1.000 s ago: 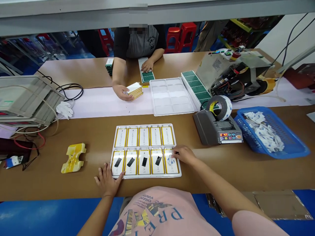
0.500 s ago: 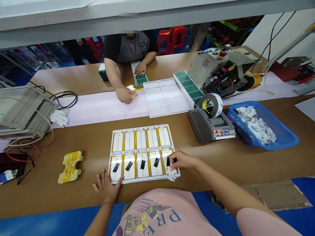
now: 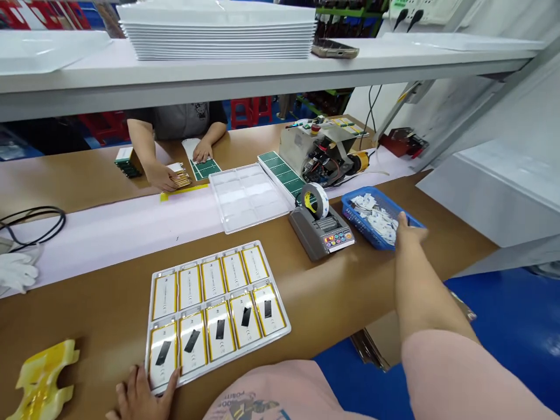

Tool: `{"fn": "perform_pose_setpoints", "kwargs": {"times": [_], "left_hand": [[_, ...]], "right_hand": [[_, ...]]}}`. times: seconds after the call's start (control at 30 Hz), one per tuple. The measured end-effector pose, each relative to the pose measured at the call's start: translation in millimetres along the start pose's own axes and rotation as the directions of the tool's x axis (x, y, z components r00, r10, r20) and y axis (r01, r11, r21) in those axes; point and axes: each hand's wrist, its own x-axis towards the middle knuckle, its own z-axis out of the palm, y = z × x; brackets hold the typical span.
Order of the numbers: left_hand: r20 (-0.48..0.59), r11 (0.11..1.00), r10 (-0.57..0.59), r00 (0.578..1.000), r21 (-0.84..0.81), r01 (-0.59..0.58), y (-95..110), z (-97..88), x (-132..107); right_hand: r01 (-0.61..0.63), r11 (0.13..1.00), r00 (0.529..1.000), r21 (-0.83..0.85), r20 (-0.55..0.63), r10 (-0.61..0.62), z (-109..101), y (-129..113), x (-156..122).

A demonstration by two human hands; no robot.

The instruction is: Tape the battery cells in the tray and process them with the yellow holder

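My left hand [image 3: 142, 396] lies flat on the brown table, fingers spread, touching the lower left corner of a white tray [image 3: 205, 258]. The tray holds two rows of yellow-edged pouch batteries [image 3: 212, 279]. Each battery in the near row carries a black strip [image 3: 220, 329]. My right hand [image 3: 409, 233] reaches far right and rests at the rim of a blue plastic basket [image 3: 370, 195], over white backing scraps [image 3: 374, 216]. Nothing shows held in it.
A tape dispenser [image 3: 321, 230] with a tape roll [image 3: 315, 199] stands left of the basket. Across the table, a co-worker's hand [image 3: 164, 178] holds a battery stack [image 3: 181, 179]. A clear tray [image 3: 247, 195] lies between us. A yellow fixture [image 3: 41, 382] sits at lower left.
My right hand has moved from the tray's right end to the basket, and the white scrap no longer shows in it. The last near-row battery now has a black strip. The view has swung upward.
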Motion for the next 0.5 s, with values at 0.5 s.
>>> {"fn": "perform_pose_setpoints", "kwargs": {"times": [0.5], "left_hand": [[0.062, 0.999, 0.014, 0.998, -0.048, -0.011, -1, 1.3, -9]], "right_hand": [[0.976, 0.17, 0.191, -0.135, 0.904, -0.382, 70, 81, -269]]}}
